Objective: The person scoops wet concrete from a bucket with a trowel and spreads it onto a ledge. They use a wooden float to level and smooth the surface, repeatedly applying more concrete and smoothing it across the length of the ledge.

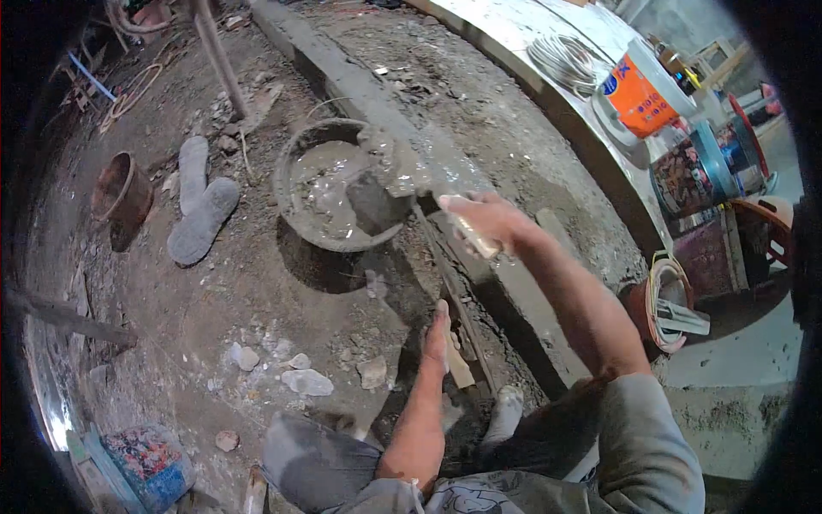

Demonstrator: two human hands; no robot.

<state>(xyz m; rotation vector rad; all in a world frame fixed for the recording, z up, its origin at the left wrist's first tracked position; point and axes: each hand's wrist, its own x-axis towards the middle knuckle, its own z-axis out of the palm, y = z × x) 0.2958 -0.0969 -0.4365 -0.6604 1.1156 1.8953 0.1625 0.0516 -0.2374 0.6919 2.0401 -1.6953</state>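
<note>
My right hand (486,221) is closed round the pale handle of a trowel (479,240), beside the right rim of a round bucket (287,206). Wet grey mortar (321,176) fills much of the bucket. More mortar (396,163) is heaped over its right rim, and the trowel's blade is hard to separate from it. Lower down, my left hand (435,343) is closed at the side of a long narrow board (458,300), seen edge-on, with a pale wooden piece (461,367) beside it. Its fingers are partly hidden.
A grey concrete kerb (360,86) runs diagonally past the bucket. Left lie grey slippers (201,218) and a small bucket (124,193). Stones (306,382) litter the dirt floor. On the right are an orange-and-white bucket (638,94), coiled cable (565,62) and a tool bucket (664,300).
</note>
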